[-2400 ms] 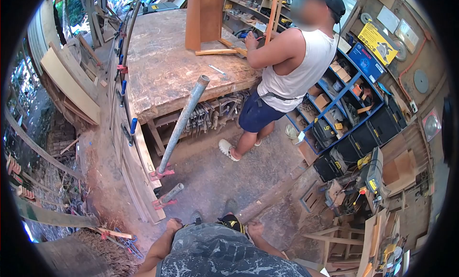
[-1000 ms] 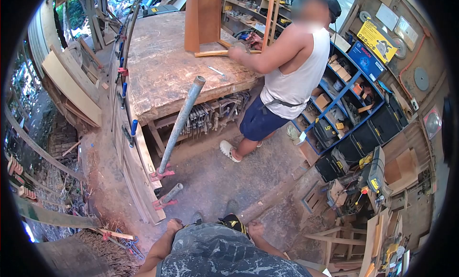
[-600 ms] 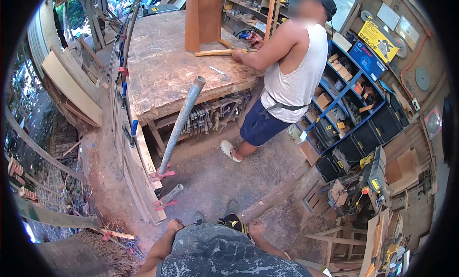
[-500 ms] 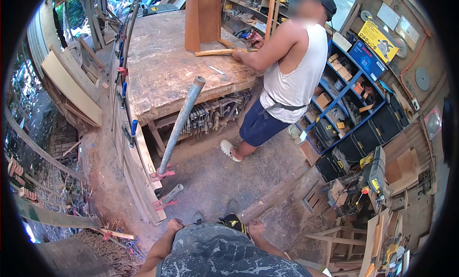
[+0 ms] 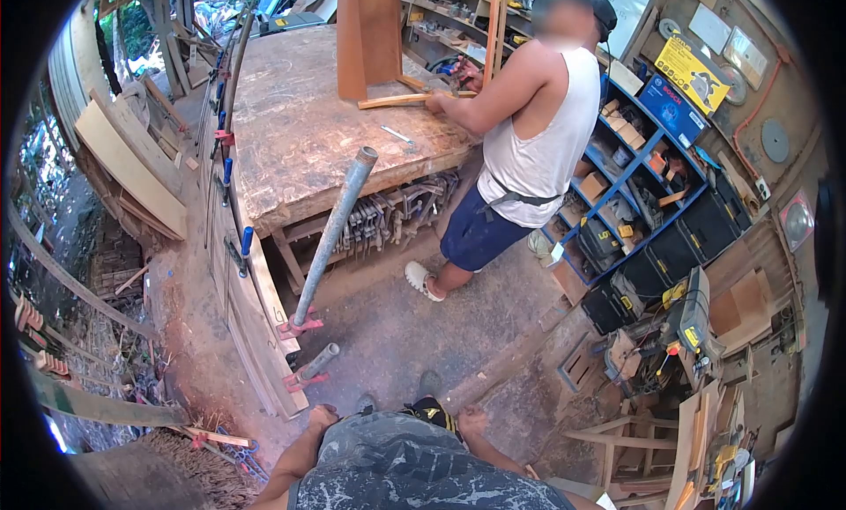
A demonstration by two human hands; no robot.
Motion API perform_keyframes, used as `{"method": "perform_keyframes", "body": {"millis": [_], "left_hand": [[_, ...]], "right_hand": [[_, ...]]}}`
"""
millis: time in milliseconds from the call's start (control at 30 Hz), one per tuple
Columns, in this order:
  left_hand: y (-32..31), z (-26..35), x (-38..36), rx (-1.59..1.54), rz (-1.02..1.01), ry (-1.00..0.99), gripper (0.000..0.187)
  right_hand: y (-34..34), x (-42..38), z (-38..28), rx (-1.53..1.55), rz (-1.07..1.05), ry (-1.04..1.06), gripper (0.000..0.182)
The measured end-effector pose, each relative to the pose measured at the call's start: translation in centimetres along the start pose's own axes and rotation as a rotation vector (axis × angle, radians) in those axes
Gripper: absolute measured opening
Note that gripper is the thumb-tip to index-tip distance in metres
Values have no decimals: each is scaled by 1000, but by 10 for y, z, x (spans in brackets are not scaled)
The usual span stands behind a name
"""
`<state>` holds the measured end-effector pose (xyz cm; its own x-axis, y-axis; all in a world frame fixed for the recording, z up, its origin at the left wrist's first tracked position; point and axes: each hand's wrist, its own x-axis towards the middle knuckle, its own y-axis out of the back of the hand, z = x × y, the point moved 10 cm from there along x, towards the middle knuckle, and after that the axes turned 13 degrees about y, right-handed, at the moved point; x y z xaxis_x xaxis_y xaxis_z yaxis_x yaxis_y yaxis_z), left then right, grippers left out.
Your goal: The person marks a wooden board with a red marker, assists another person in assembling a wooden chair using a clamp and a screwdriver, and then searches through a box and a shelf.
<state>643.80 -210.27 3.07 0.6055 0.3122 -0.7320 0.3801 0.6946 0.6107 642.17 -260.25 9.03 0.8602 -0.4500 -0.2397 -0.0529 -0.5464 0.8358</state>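
My left hand [image 5: 323,417] hangs beside my body with its fingers curled in; whether it holds anything is too small to make out. On the other side, my right hand [image 5: 472,420] is curled near my waist, its contents also unclear. Ahead of my left hand, a short metal pipe [image 5: 318,362] and a long one [image 5: 335,237] rise from red clamp fittings [image 5: 300,323] by long wooden boards [image 5: 256,334].
A co-worker [image 5: 542,131] stands at the large workbench [image 5: 300,122], hands on a wooden frame piece [image 5: 397,99]. Clamps [image 5: 379,215] hang under the bench. Blue shelving [image 5: 630,171] stands at the right, with a wooden rack [image 5: 617,435] nearer me.
The view has shifted slightly, and the bench and co-worker appear a little further left. My hands remain in nearly the same place.
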Motion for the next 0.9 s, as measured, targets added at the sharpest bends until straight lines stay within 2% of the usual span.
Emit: {"method": "perform_keyframes", "body": {"millis": [233,900], "left_hand": [[4,1,-4,9,11,25,32],[-2,0,-1,18,17,9,31]], "right_hand": [[6,-1,-2,52,62,18,32],[11,-4,0,32,37,-41,29]]}}
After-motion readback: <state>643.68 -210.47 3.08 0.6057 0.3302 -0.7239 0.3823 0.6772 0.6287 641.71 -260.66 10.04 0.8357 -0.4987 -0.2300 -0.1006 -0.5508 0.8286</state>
